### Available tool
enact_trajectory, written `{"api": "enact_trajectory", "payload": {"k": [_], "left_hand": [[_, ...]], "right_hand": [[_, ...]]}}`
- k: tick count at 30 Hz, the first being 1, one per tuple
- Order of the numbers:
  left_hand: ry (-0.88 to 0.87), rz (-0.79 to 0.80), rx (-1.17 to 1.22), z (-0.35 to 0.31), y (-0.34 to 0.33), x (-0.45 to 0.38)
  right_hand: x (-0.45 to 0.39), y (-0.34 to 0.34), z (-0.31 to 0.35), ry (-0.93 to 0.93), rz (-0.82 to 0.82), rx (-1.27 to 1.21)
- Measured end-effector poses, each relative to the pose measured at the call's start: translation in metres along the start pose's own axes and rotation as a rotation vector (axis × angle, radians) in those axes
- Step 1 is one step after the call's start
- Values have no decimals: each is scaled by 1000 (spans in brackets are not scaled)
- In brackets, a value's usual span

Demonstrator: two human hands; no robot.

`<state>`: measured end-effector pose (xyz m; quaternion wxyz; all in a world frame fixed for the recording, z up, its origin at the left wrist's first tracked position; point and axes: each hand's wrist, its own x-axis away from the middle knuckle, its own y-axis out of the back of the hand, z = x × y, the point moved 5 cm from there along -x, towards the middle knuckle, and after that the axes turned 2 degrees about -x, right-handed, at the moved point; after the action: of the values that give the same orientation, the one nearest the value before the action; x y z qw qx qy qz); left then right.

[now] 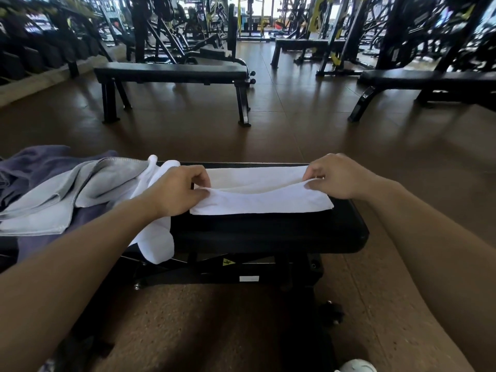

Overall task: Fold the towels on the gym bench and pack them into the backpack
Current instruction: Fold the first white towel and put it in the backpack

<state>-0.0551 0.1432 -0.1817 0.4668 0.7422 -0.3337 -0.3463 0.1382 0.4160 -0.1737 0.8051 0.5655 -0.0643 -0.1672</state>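
A white towel lies across the black gym bench, partly folded with its upper layer lifted. My left hand pinches the lifted edge at the towel's left end. My right hand pinches the same edge at the right end. To the left, a light grey towel lies crumpled over a dark purple-grey towel. Another white towel hangs over the bench's near side under my left wrist. No backpack shows in this view.
Brown rubber floor surrounds the bench. Another black flat bench stands a few steps ahead, and a third bench at the right. Racks and machines fill the background. A white shoe shows at the bottom edge.
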Motion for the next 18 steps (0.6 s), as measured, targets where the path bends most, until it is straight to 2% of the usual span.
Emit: {"api": "enact_trajectory", "payload": {"k": [3,5,7,9,12,14,18], "left_hand": [[-5,-72,-99,9,3,-2],[-13,-54,2,12,2,-3],[-18,-49,60,13,4,-4],[-26,-19,1,12,4,-4],[-59,200,-1,4,-7,-1],[-75,277,-2,0,-11,1],[-40,318,-28,2,-11,-1]], "right_hand": [[7,23,8,-1,-106,-118],[10,31,10,-4,-89,-135],[11,33,11,-22,-16,-143],[12,27,11,-42,81,-97],[15,6,9,-96,265,35],[18,-6,8,-118,373,61],[20,-4,3,-142,385,-2]]}}
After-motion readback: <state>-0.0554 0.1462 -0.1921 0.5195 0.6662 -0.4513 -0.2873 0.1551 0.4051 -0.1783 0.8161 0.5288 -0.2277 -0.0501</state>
